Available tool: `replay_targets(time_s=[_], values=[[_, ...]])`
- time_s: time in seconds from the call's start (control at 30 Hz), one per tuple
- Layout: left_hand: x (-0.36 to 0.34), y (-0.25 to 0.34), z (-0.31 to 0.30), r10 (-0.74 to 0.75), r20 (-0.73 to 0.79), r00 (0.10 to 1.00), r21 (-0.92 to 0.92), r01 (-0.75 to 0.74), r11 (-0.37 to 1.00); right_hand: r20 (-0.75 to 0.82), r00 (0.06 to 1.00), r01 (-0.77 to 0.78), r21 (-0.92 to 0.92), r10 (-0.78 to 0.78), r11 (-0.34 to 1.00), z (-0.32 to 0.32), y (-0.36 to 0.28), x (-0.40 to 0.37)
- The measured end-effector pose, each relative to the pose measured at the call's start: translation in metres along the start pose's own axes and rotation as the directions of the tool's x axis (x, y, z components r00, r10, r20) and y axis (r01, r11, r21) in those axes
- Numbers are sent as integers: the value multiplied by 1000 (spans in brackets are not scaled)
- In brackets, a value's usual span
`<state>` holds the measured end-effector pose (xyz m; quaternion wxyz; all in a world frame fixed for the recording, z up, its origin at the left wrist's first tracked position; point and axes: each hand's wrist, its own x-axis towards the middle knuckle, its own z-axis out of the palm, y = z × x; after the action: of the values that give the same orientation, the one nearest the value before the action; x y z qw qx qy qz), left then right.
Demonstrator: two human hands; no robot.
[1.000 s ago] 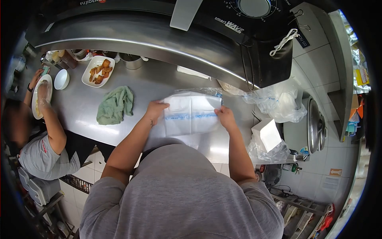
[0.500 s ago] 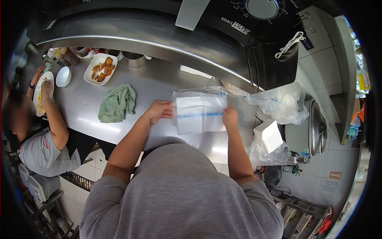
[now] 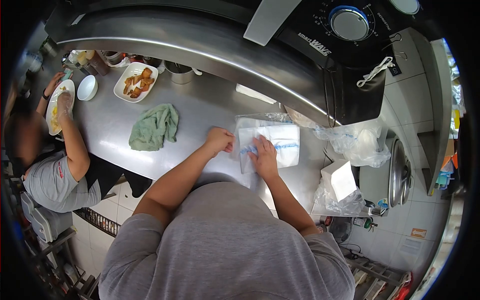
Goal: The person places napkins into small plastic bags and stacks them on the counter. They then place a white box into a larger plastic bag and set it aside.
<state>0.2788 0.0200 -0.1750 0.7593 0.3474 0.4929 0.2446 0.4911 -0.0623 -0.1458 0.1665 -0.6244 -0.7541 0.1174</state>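
Note:
A flat stack of clear plastic bags (image 3: 285, 137) with a blue stripe across it lies on the steel counter. My right hand (image 3: 265, 156) rests on top of the stack, its fingers spread over the stripe. Beside the stack's left edge is my left hand (image 3: 220, 140), fingers curled closed. Whether it pinches the thin edge of a plastic bag is hard to make out. A crumpled green cloth (image 3: 154, 127) lies further left on the counter.
A square plate (image 3: 120, 91) of browned food pieces, a white bowl (image 3: 87, 88) and a metal pot (image 3: 180, 76) stand at the back left. A co-worker's gloved hand (image 3: 64, 104) is over an oval plate. At right are a white box (image 3: 338, 180) and crumpled plastic (image 3: 367, 150). A microwave (image 3: 320, 45) overhangs the back.
My right hand has left the bags' right edge and now lies flat on top of them. My left hand's fingers, stretched out before, have curled closed. The view has shifted slightly.

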Motion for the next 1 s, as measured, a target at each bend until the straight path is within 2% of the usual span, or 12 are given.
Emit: replay_targets(time_s=[0.1, 0.27, 0.33, 0.4, 0.43, 0.5, 0.53, 0.73, 0.8, 0.87, 0.93, 1.0], values=[[1, 6, -11, 84, -116, 990, -109, -96, 989, -65, 989, -138, -28, 136, 990, -1, 34, 0], [-25, 26, -27, 147, -168, 975, -194, -179, 965, -190, 966, -209, -177, 175, 962, -17, 41, 11], [-29, 24, -26, 244, -193, 950, -166, -277, 946, -260, 959, -76, 148, 113, 986, -30, -4, 31], [-37, 26, -7, 193, -135, 972, -288, -225, 931, -56, 978, -133, 573, 200, 809, -30, -60, 42], [-41, 27, -1, 157, -67, 985, -401, -171, 900, -57, 977, -137, 576, 207, 806, -25, -65, 46], [-35, 18, -2, 178, -103, 979, -404, -205, 891, 328, 918, -359, 442, 224, 822, -19, -68, 56], [-34, 17, -4, 197, -146, 970, -417, -240, 877, 324, 920, -355, 442, 222, 824, -13, -59, 55], [-51, 29, -79, 227, -355, 907, -419, -371, 828, 101, 972, -235, 376, 212, 896, 3, 33, 40], [-63, 41, -93, 481, -478, 735, -347, -662, 665, 112, 966, -256, 299, 232, 919, -4, 40, 41], [-88, 65, -87, 510, -480, 714, -323, -684, 654, 129, 960, -273, 226, 249, 935, -7, 39, 47], [-99, 79, -73, 544, -497, 676, -295, -721, 627, -381, 921, -77, 23, 79, 997, -28, -7, 63], [-109, 74, -41, 565, -329, 757, -260, -648, 716, -169, 961, -93, 546, 217, 833, -47, -71, 75]])
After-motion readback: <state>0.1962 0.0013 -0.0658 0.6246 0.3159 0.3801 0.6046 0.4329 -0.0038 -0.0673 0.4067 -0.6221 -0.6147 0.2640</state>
